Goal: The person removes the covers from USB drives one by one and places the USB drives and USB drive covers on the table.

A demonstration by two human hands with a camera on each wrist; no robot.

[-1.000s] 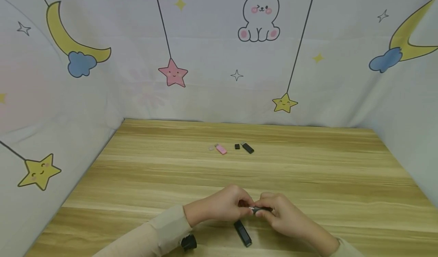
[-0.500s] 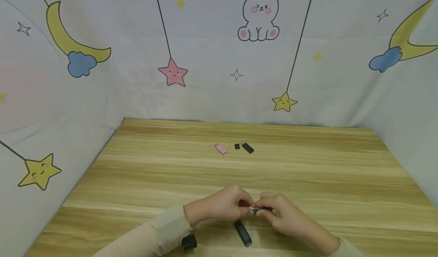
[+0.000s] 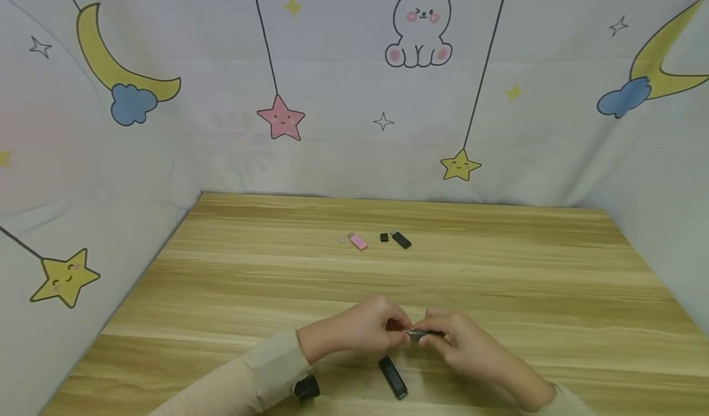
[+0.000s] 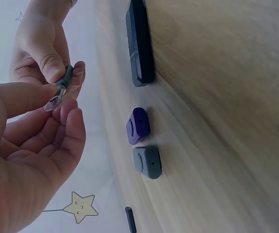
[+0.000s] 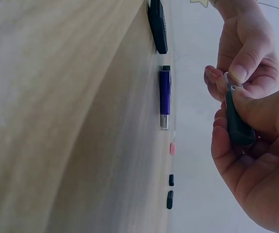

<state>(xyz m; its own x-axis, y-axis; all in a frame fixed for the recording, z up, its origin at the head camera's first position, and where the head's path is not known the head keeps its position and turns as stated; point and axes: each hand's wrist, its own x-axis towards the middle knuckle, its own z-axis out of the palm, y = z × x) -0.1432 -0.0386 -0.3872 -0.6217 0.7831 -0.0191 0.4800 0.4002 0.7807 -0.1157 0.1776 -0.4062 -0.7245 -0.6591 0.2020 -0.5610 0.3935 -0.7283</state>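
Note:
My left hand [image 3: 368, 330] and right hand [image 3: 464, 345] meet above the table, on either side of a small dark USB flash drive [image 3: 428, 334]. The right hand pinches the drive's body, seen dark green in the right wrist view [image 5: 238, 122]. At the plug end, the left thumb and fingers pinch a clear cap [image 4: 55, 101]. Fingers partly hide the plug, so I cannot tell how far the cap sits over it. A larger black flash drive [image 3: 393, 378] lies on the table just below the hands.
A pink flash drive [image 3: 358, 242] lies farther back beside a clear cap [image 3: 341, 239]. Right of it are a black cap [image 3: 384, 237] and a black flash drive [image 3: 401, 239]. The wrist views show a purple flash drive [image 5: 165, 92] and a grey one [image 4: 147, 161].
Both hands have risen slightly with the flash drive, which has tilted a little. The grips stay the same, and the things on the table have not moved.

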